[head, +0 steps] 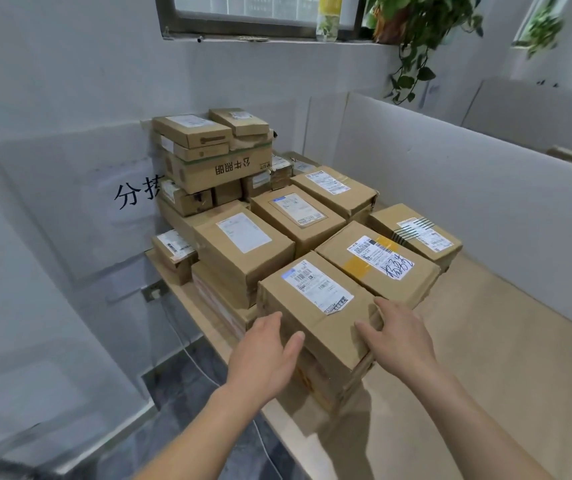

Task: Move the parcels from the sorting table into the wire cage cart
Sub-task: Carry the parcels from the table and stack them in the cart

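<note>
Several brown cardboard parcels with white labels are stacked on the pale sorting table. The nearest parcel lies on top of another at the table's front corner. My left hand is against its left side with the fingers nearly straight. On its right front edge is my right hand, thumb on the top face and fingers along the side. A taller pile of parcels stands at the back left against the wall. No wire cage cart is in view.
Grey partition boards fence the table's far and right sides. A window sill with a bottle and a trailing plant is above. White cables hang left of the table over a dark tiled floor.
</note>
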